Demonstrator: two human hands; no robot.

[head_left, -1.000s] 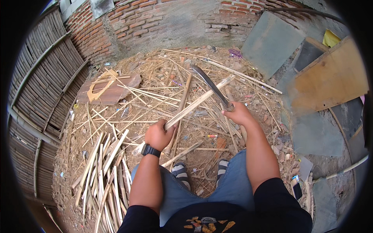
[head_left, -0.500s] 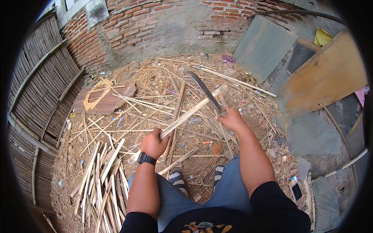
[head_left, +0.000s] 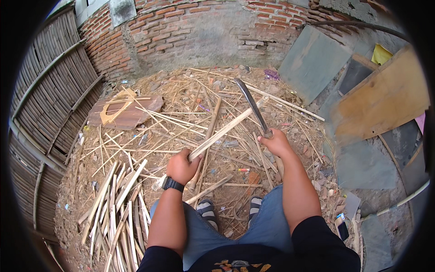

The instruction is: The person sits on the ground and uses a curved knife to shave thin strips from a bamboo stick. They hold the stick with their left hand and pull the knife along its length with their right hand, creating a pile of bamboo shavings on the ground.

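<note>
My left hand (head_left: 182,167), with a black watch (head_left: 172,183) on its wrist, is closed round the near end of a pale, split bamboo strip (head_left: 225,130). The strip slants up and away to the right above the littered ground. In my right hand (head_left: 277,142) is the handle of a machete (head_left: 249,100), its dark, curved blade pointing up and slightly left. The blade passes across the strip's far end; whether the two touch I cannot tell.
At the lower left lies a heap of split strips (head_left: 118,217). A round pole (head_left: 211,119) and loose sticks cover the ground before me. A brown board (head_left: 144,109) lies far left, by a bamboo fence (head_left: 45,109). Grey panels (head_left: 312,63) lean at right; a phone (head_left: 342,230) lies lower right.
The machete blade has tilted more upright, its tip shifting right, and my right hand sits slightly lower and farther right. My left hand still grips the strip. The whole view has shifted a little.
</note>
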